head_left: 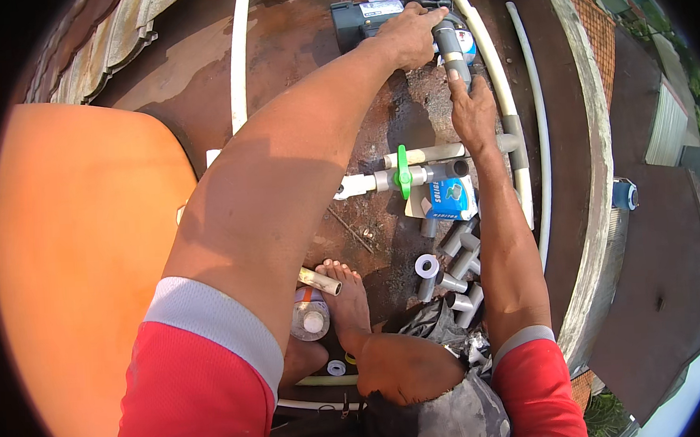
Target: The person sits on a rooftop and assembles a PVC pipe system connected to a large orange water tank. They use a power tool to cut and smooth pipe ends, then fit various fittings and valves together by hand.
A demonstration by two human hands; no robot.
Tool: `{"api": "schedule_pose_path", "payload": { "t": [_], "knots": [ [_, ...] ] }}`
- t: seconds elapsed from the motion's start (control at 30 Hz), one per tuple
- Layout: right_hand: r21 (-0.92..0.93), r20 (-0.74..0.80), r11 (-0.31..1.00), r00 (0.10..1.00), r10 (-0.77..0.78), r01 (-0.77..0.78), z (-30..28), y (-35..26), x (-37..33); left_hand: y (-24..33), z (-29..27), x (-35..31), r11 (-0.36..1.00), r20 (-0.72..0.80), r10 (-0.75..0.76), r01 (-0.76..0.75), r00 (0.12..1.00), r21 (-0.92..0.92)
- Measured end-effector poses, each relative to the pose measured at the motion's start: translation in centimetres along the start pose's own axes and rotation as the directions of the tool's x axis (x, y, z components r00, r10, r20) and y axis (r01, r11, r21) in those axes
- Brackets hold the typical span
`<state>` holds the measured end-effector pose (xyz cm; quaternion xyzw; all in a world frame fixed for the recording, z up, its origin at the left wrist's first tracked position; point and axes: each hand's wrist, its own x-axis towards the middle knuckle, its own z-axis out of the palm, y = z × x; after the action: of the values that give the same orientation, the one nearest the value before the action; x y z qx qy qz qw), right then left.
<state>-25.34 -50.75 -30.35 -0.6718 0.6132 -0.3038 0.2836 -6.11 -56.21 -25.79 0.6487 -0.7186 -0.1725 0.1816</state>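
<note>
Both of my arms reach forward to a grey plastic pipe fitting (pixel 452 48) with a paler band round its middle. My right hand (pixel 475 111) is closed on its near end, thumb along the top. At its far end my left hand (pixel 413 39) is closed, with a finger laid across the tip. Just beyond the fitting stands a blue and white can (pixel 466 45), partly covered. Left of it sits a black battery-like case (pixel 348 25). Nearer to me lie a ball valve with a green handle (pixel 403 172) and a blue and white box (pixel 449 199).
Several loose grey fittings (pixel 467 260) lie beside my right forearm. Long white pipes (pixel 239 58) run over the rusty brown surface (pixel 200 76). An orange rounded tank (pixel 91 271) fills the left side. Near my bare foot (pixel 346 302) is a clear bottle (pixel 309 319).
</note>
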Motion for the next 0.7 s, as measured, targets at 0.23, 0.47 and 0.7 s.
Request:
{"api": "schedule_pose_path", "payload": {
  "t": [0.23, 0.47, 0.7],
  "knots": [
    [0.788, 0.584, 0.171, 0.806, 0.100, -0.592, 0.0, 0.7, 1.6, 0.1, -0.6, -0.1, 0.998, -0.023, -0.039, 0.038, 0.999, -0.050],
    [0.360, 0.301, 0.885, 0.934, 0.190, -0.296, -1.0, -0.7, 1.8, -0.3, -0.6, 0.0, 1.000, 0.009, -0.008, 0.008, 1.000, -0.010],
    [-0.257, 0.246, 0.961, 0.954, 0.171, -0.106, -0.6, -1.9, 4.3, 0.8, -0.1, 0.3, 0.997, -0.010, -0.072, 0.072, 0.997, -0.005]
  ]
}}
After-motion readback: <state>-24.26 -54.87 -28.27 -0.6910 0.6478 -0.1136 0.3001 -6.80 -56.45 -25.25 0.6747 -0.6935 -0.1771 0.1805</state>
